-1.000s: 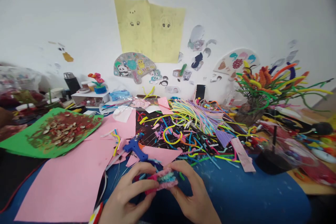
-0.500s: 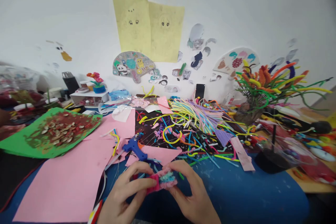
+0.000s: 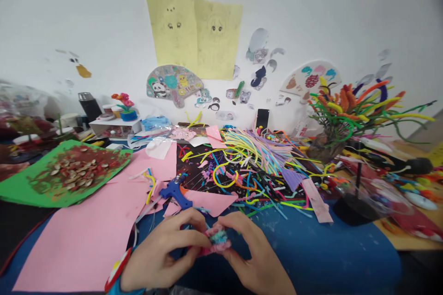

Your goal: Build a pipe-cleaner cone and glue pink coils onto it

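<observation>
Both my hands meet low in the middle over a blue table (image 3: 328, 253). My left hand (image 3: 162, 251) and my right hand (image 3: 252, 251) pinch a small fuzzy ball of pink and teal pipe cleaner (image 3: 216, 238) between thumbs and fingertips. The fingers of both hands are closed on it. A blue glue gun (image 3: 178, 192) lies just beyond my left hand on pink paper (image 3: 79, 239).
A heap of loose coloured pipe cleaners (image 3: 256, 161) covers the middle of the table. A green sheet with seeds (image 3: 69, 173) lies at the left. A pipe-cleaner bouquet (image 3: 349, 110) and a black stand (image 3: 355, 207) are at the right. Drawings hang on the wall (image 3: 194, 32).
Both hands have stayed together on the fuzzy ball and turned it slightly. The view has tilted up a little, so everything sits a bit lower and nearer.
</observation>
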A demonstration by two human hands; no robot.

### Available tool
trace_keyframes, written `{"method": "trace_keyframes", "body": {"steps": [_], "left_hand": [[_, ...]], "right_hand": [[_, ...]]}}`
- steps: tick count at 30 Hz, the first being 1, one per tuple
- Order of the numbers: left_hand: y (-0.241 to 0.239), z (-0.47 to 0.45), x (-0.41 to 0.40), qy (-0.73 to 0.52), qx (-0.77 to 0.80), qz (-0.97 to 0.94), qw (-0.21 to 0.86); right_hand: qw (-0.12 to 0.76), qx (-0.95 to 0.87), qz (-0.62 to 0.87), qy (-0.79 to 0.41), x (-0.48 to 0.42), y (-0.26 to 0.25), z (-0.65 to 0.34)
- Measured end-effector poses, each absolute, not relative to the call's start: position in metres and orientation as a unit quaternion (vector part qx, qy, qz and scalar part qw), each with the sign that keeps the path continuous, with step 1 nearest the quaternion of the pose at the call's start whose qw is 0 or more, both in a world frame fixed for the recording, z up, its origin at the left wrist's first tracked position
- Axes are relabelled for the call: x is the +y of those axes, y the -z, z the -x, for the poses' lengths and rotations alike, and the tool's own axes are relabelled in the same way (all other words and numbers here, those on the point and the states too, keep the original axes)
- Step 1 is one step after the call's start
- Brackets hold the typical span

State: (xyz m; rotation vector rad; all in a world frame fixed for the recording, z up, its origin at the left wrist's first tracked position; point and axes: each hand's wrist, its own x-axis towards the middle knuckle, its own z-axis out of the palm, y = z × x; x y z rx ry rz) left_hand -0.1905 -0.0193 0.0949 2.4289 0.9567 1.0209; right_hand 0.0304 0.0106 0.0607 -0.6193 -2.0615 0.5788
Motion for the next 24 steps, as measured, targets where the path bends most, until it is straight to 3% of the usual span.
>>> {"method": "trace_keyframes", "body": {"steps": [24], "left_hand": [[-0.070, 0.187, -0.018, -0.445, 0.331, -0.811, 0.185]], "right_hand": [[0.503, -0.777, 0.256, -0.279, 0.010, -0.047, -0.035]]}}
